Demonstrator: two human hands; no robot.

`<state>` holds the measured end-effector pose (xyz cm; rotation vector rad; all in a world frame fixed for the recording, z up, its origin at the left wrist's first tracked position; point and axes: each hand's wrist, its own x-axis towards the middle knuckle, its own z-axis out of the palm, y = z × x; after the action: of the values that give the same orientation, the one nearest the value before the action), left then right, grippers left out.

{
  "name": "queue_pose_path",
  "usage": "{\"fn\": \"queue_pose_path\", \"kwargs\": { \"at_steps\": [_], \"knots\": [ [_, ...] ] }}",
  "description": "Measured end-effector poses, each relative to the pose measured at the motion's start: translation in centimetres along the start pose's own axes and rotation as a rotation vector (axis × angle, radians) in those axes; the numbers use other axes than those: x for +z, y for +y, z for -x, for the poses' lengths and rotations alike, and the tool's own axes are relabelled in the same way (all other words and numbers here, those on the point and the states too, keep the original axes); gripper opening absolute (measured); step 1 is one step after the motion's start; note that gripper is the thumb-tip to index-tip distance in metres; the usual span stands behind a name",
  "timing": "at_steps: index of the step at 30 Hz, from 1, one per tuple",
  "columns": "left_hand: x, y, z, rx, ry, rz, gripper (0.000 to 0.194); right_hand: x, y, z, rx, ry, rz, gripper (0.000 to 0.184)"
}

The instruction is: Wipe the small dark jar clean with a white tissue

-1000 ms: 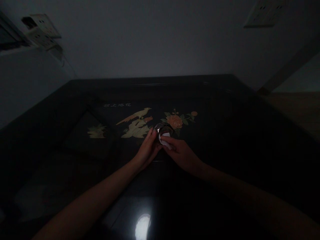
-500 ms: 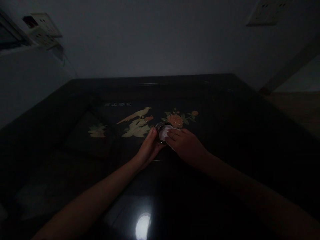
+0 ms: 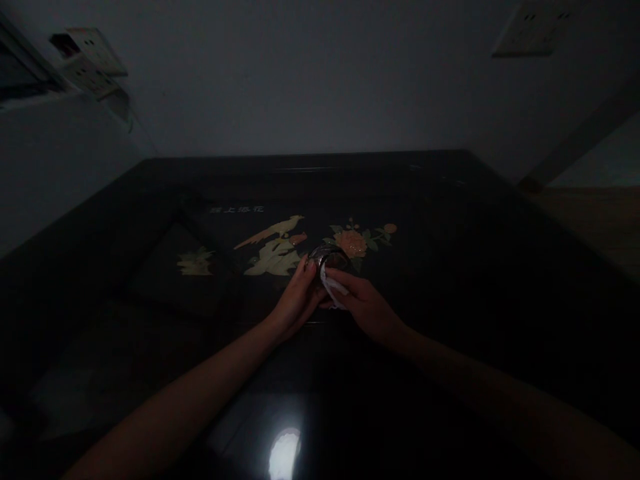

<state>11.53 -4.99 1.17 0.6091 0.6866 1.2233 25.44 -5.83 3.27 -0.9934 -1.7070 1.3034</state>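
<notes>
The scene is very dark. A small round glassy object (image 3: 326, 255), maybe a cup or dish, stands on a black lacquered table (image 3: 450, 267) inlaid with a bird and flowers. My left hand (image 3: 296, 301) is curled round its left side, steadying it. Against its near side my right hand (image 3: 361, 303) pinches a white tissue or cloth (image 3: 331, 285). Both forearms reach in from the bottom edge.
The inlay shows a pale bird (image 3: 273, 231), leaves and an orange flower (image 3: 351, 243) just behind the hands. Wall sockets (image 3: 87, 57) sit at the upper left, another socket plate (image 3: 533, 27) at the upper right. A lamp's glare (image 3: 284, 453) reflects near the table's front.
My right hand, which lay over the round object's top with the white cloth half a second ago, has drawn back to its near side. The left hand has stayed in place.
</notes>
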Motion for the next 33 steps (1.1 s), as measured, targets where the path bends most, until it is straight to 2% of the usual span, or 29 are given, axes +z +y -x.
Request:
{"fn": "queue_pose_path", "kwargs": {
  "at_steps": [2,8,13,16,19,23,26,30,33],
  "knots": [
    [-0.1,0.0,0.0,0.01,0.0,0.001,0.031,-0.1,0.0,0.1,-0.018,-0.019,0.12,0.036],
    [-0.2,0.1,0.1,-0.007,-0.019,-0.008,0.028,-0.8,-0.3,0.2,-0.169,-0.074,0.659,0.04],
    [-0.6,-0.2,-0.1,-0.024,-0.021,0.023,0.029,-1.4,-1.3,0.0,-0.269,-0.181,1.093,0.033],
    [-0.7,-0.4,-0.3,-0.014,-0.035,0.048,0.029,-1.6,-1.9,-0.1,-0.341,-0.199,1.261,0.026],
    [-0.7,-0.4,-0.3,-0.011,-0.028,0.05,0.032,-1.9,-2.1,-0.1,-0.39,-0.192,1.327,0.025],
    [-0.6,-0.3,-0.2,-0.022,-0.021,0.057,0.033,-2.0,-1.9,-0.1,-0.359,-0.204,1.264,0.028],
    [-0.5,-0.2,-0.1,-0.031,-0.016,0.05,0.031,-1.7,-1.4,0.0,-0.269,-0.199,1.052,0.036],
    [-0.2,-0.1,0.1,-0.003,-0.013,0.013,0.031,-0.6,-0.7,0.2,-0.155,-0.103,0.557,0.044],
    [0.1,0.1,0.4,-0.007,-0.007,-0.028,0.036,0.3,-0.3,0.4,-0.009,-0.015,0.093,0.039]
  ]
}}
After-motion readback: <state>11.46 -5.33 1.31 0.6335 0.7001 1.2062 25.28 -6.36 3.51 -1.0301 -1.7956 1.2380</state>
